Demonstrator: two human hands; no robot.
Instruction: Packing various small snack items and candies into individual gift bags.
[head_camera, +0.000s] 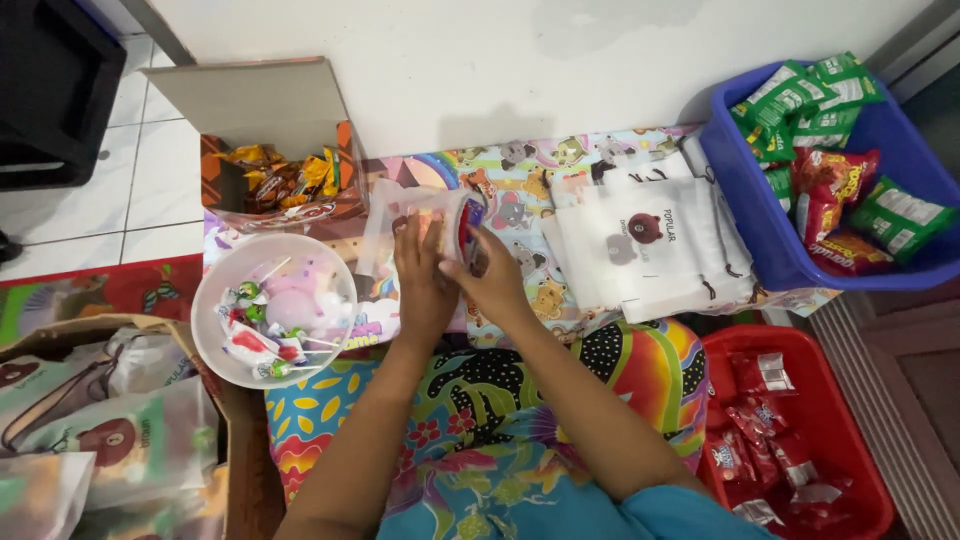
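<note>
Both hands, left hand (420, 262) and right hand (487, 268), grip a clear goodie bag (425, 210), mouth seemingly held open. Bowl of lollipops (272, 308) just left; flat white bags (645, 245) stacked right, within reach.

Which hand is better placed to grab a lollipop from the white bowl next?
Left, probably. The left hand sits nearer the white bowl of lollipops; the right hand is on the far side of the pouch both hands hold.
</note>
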